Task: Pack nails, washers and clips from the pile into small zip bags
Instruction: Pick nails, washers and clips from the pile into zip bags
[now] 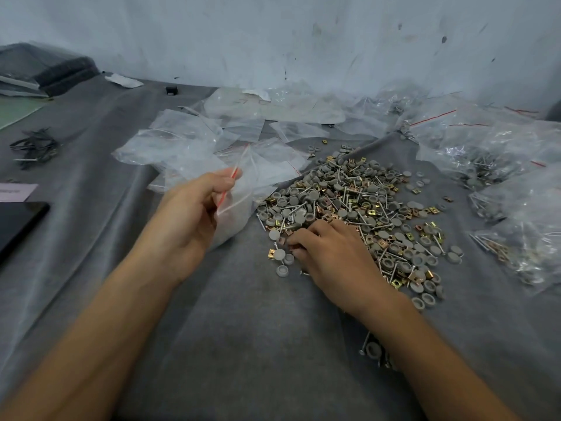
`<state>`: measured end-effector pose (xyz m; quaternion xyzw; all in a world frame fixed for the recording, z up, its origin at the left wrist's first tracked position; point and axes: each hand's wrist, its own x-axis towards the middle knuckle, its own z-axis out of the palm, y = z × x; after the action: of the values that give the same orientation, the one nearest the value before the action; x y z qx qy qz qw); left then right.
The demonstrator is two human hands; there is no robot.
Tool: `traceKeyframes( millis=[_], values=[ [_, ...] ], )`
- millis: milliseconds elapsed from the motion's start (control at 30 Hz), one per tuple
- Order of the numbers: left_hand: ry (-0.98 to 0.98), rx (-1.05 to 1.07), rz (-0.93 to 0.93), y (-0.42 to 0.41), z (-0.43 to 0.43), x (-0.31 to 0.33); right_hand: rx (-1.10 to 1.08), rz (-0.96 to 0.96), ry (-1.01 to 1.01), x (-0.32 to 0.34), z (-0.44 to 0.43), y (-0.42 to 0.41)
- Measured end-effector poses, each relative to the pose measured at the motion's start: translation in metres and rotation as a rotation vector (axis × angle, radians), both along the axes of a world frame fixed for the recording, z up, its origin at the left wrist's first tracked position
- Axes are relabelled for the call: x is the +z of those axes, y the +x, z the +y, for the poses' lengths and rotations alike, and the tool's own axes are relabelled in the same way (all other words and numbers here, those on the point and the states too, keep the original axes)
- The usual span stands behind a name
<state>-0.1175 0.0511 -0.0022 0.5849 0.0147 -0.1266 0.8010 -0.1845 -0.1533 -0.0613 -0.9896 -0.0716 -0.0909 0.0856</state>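
a grey cloth (pixel 243 329) covers the table. filled bags (pixel 501 147) lie along its right side, and a heap of empty bags (pixel 188 141) lies behind centre. the pile (pixel 364 202) of grey washers, nails and brass clips sits right of centre. just left of it hangs a small zip bag (pixel 243 189), pinched at its red-lined mouth by the left hand (pixel 185 214). the right hand (pixel 331 256) rests on the pile's near left edge, fingers curled among the pieces; whether they hold one cannot be told.
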Motion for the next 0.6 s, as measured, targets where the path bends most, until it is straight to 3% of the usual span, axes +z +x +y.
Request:
traceKeyframes(
  millis=[167,367,600],
  values=[
    [0.106,-0.02,-0.132,-0.006,-0.009,-0.007,-0.024,-0.002,0.039,0.003,-0.005,-0.008],
    [0.227,-0.082,-0.278,-0.013,-0.016,-0.014,-0.069,-0.097,0.291,0.013,-0.02,-0.026],
    [0.459,-0.129,-0.409,-0.024,-0.031,-0.022,-0.061,-0.212,0.91,0.027,-0.039,-0.036]
  ],
)
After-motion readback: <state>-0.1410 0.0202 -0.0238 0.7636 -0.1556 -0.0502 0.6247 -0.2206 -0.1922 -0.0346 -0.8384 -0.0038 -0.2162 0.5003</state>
